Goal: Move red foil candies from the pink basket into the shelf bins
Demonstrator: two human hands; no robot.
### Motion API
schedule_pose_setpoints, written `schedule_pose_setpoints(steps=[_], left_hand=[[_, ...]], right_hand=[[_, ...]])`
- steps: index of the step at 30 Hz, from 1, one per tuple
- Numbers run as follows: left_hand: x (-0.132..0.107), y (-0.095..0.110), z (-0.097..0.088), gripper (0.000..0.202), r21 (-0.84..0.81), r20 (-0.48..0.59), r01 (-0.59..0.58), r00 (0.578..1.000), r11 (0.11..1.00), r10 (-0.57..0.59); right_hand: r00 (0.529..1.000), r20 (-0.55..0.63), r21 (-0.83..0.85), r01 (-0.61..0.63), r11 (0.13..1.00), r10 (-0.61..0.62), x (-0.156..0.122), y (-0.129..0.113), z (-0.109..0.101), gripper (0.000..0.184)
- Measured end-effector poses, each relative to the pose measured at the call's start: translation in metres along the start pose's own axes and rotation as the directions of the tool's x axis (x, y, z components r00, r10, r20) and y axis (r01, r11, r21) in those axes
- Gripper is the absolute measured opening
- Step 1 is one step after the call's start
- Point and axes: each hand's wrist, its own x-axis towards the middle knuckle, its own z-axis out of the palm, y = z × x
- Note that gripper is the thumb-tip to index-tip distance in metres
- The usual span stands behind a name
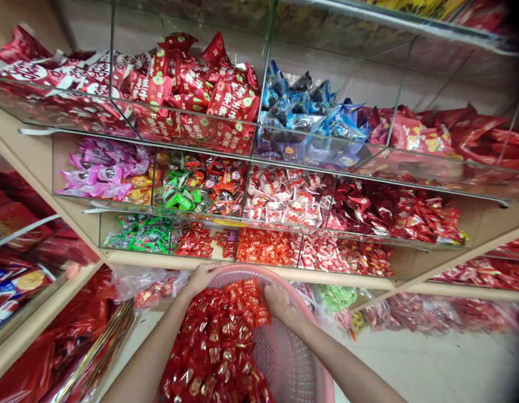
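Note:
A pink plastic basket (pixel 306 313) with a perforated wall stands below the shelves. Many shiny red wrapped candies (pixel 213 358) fill its left side, and a batch of orange-red wrapped candies (pixel 247 299) lies at the far end. My left hand (pixel 202 278) grips the basket's far left rim, fingers over the edge. Inside the basket, by the far right wall, is my right hand (pixel 278 302). Its fingers are curled closed beside the orange-red candies; what they hold, if anything, is hidden.
Above the basket rise shelves with clear dividers (pixel 246 193). Matching orange-red candies (pixel 263 245) fill a bottom bin. Green-wrapped candies (pixel 139 234) sit to the left. Bagged goods (pixel 148 288) lie under the shelf, and red packages (pixel 41 358) lie at lower left.

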Motion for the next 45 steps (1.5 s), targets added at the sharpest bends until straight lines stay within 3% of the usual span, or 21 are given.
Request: schedule_pose_setpoints(steps=[3,6,10,13,18,28,45], left_hand=[[0.0,-0.001,0.0,0.043,0.01,-0.004,0.007,1.0,1.0,-0.007],[0.0,-0.002,0.001,0.043,0.004,-0.008,-0.008,1.0,1.0,0.008],[0.002,-0.005,0.002,0.042,-0.015,-0.01,-0.021,1.0,1.0,0.021],[0.003,-0.007,0.002,0.042,-0.018,-0.013,-0.026,1.0,0.999,0.026],[0.001,-0.003,0.001,0.043,-0.013,0.003,-0.023,1.0,1.0,0.023],[0.0,-0.004,0.002,0.044,-0.012,-0.009,-0.018,1.0,1.0,0.018],[-0.001,-0.001,0.001,0.043,0.0,-0.005,-0.014,1.0,1.0,0.014]], right_hand=[[0.996,-0.091,-0.004,0.018,1.0,-0.019,-0.001,0.008,-0.01,0.024],[0.985,-0.175,-0.013,0.012,1.0,-0.014,0.005,0.021,-0.034,0.027],[0.963,-0.268,-0.042,-0.007,0.999,-0.004,0.027,0.039,-0.067,0.028],[0.95,-0.311,-0.131,-0.007,0.991,-0.035,0.047,0.049,-0.078,0.028],[0.954,-0.291,-0.239,-0.005,0.971,-0.067,0.069,0.053,-0.076,0.038],[0.964,-0.25,-0.281,0.018,0.96,-0.091,0.079,0.052,-0.077,0.034],[0.936,-0.342,-0.193,0.016,0.981,-0.083,0.077,0.053,-0.08,0.023]])
